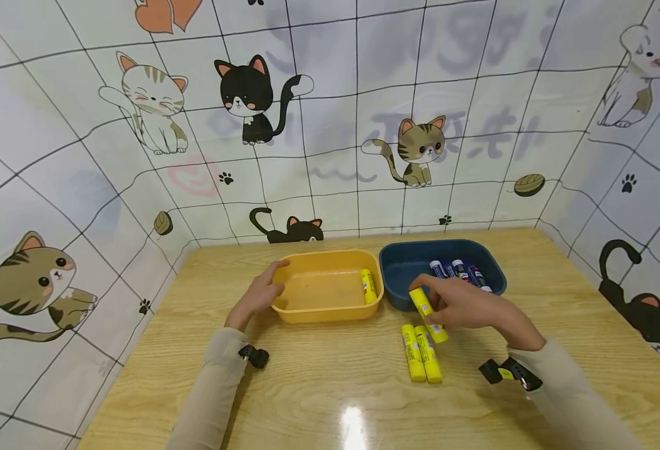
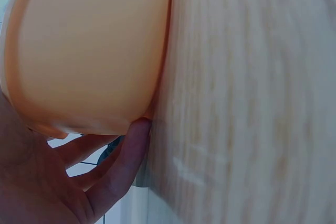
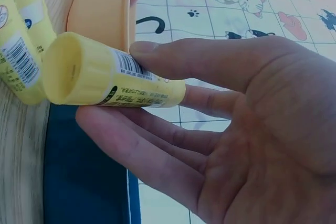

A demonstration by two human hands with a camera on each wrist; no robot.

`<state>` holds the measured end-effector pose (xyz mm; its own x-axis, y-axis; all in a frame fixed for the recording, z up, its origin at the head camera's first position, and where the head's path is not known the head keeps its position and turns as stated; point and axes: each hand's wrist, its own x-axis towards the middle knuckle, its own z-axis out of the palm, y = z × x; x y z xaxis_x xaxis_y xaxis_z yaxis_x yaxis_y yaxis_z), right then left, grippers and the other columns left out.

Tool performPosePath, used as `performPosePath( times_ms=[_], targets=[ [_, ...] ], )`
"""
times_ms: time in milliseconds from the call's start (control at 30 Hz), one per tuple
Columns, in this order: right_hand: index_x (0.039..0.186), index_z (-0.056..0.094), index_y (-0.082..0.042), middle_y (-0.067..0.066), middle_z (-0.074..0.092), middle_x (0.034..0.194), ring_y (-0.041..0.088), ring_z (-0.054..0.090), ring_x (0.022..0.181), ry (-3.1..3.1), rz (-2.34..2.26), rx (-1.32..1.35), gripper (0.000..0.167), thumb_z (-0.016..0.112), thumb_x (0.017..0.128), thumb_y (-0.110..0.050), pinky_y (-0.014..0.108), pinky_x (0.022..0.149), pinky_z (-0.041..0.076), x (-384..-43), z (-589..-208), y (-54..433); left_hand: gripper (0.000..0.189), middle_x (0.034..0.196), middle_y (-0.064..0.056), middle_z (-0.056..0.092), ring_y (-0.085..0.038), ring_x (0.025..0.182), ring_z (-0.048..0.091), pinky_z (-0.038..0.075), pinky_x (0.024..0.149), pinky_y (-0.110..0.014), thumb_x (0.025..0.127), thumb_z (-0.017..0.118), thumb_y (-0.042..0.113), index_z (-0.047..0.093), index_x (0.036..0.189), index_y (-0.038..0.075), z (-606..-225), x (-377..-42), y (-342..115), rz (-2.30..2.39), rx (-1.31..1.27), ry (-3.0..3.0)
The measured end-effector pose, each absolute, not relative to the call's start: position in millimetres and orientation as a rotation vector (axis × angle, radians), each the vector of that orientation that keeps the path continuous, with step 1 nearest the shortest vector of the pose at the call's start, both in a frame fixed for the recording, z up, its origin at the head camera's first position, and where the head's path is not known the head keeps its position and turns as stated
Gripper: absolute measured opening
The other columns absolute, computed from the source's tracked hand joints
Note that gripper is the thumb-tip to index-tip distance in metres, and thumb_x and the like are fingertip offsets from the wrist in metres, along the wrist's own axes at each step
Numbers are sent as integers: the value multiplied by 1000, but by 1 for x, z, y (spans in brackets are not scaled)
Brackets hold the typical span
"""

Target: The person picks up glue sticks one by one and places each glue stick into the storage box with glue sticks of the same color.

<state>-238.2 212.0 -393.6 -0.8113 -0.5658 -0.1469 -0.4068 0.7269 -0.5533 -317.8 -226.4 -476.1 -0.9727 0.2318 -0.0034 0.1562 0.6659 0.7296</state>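
My right hand pinches a yellow glue stick between thumb and fingers, tilted, above the front edge of the blue bin. The right wrist view shows the barcode on its label. Two more yellow glue sticks lie side by side on the table just below it. My left hand holds the left end of the orange-yellow bin, fingers curved around its outer corner; a fingertip touches the wall near its base. Inside that bin one yellow glue stick leans at the right end.
The dark blue bin adjoins the orange-yellow bin on the right and holds several blue-and-white tubes. Both bins stand toward the back of the wooden table. Cat-patterned covering encloses the back and sides.
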Motion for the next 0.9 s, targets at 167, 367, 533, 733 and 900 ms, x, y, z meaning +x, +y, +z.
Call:
performPosePath(
  times_ms=[167,367,533,733,900],
  targets=[
    [143,50,-10,1,65,92,14,59,76,2649,-743,-756,59,76,91,-20,29,67,51,-243,-392,207,66,150,-20,51,-28,98,56,44,83,-37,95,47,10,37,159,20,-477,-319,-225,1209,331,2772],
    [146,46,-6,9,65,96,18,64,68,2629,-826,-647,62,75,92,-15,33,64,56,-252,-383,197,66,154,-20,48,-28,98,57,45,81,-35,95,47,10,37,159,20,-479,-322,-226,1228,337,2766],
    [148,42,0,18,65,101,19,68,69,2606,-922,-561,65,74,92,-11,38,67,62,-262,-377,188,66,156,-20,47,-29,101,57,45,80,-34,95,47,10,38,159,20,-478,-321,-226,1234,332,2760],
    [152,37,-2,20,66,103,20,71,71,2577,-957,-549,69,73,94,-12,35,67,62,-279,-372,176,65,154,-21,48,-28,96,58,45,78,-33,95,47,10,37,159,20,-478,-320,-227,1224,318,2769],
    [157,31,-4,21,65,104,23,72,75,2520,-978,-567,72,68,97,-13,36,71,62,-294,-367,166,66,154,-22,48,-27,91,58,46,73,-32,94,46,9,37,159,19,-478,-319,-226,1226,311,2763]
  ],
)
